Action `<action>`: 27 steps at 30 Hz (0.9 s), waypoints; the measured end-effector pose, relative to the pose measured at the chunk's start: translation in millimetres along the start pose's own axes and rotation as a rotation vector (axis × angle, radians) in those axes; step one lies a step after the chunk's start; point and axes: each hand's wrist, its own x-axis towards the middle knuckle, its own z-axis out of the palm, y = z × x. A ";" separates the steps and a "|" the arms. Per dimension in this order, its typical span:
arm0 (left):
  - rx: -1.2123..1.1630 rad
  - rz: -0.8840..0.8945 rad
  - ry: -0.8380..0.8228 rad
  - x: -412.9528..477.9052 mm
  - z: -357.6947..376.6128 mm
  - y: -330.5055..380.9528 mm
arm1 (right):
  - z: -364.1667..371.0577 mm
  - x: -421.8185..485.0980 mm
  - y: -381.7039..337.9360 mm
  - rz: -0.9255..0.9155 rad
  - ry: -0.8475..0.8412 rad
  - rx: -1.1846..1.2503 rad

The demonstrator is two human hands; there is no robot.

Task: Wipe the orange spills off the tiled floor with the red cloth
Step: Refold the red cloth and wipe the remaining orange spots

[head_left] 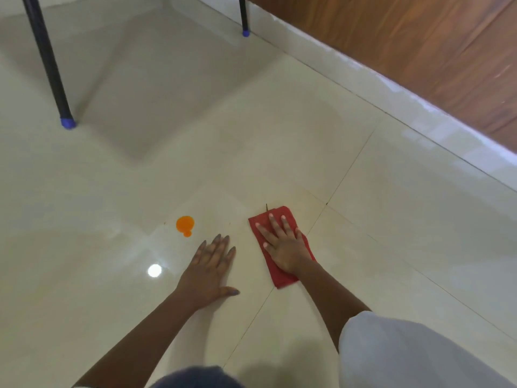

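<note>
Red cloth: folded flat on the cream tiled floor, about 5 o'clock from frame center, lying right along a grout line.
Right hand: palm down on the cloth with fingers spread wide, pressing it to the tile, not really gripping anything.
Left hand: flat on bare floor at roughly 9 o'clock of the cloth, fingers splayed, holding nothing.
Orange spill: one round blob with a little drip tail, sitting at about 11 o'clock from the left hand, clear of the cloth.
Table legs: two black ones with blue feet, one at far 10 o'clock, the other at 12 o'clock.
Wall: wood paneling over a white skirting, up at 2 o'clock.
Glare: bright light reflection just left of the left wrist.
</note>
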 end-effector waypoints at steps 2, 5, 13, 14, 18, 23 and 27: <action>-0.003 0.015 -0.008 -0.3 1.3 -0.4 | 5.7 -13.8 0.1 0.025 -0.011 -0.036; -0.005 0.054 -0.040 6.1 -1.0 -0.2 | 10.3 -20.1 -1.0 0.069 0.029 -0.090; -0.023 0.060 0.068 41.7 9.0 -11.5 | 26.0 19.3 -5.0 0.065 0.264 -0.078; -0.021 0.070 0.082 41.6 11.1 -11.6 | 27.6 21.2 -3.8 0.065 0.294 -0.077; 0.005 0.105 0.132 42.4 13.3 -12.4 | 30.7 21.1 -3.2 0.104 0.414 -0.034; -0.003 0.102 0.140 41.7 8.4 -8.4 | 35.2 19.8 8.5 0.063 0.327 -0.031; -0.022 0.085 0.117 52.3 -2.3 -13.9 | 25.8 24.2 46.9 0.239 0.400 -0.022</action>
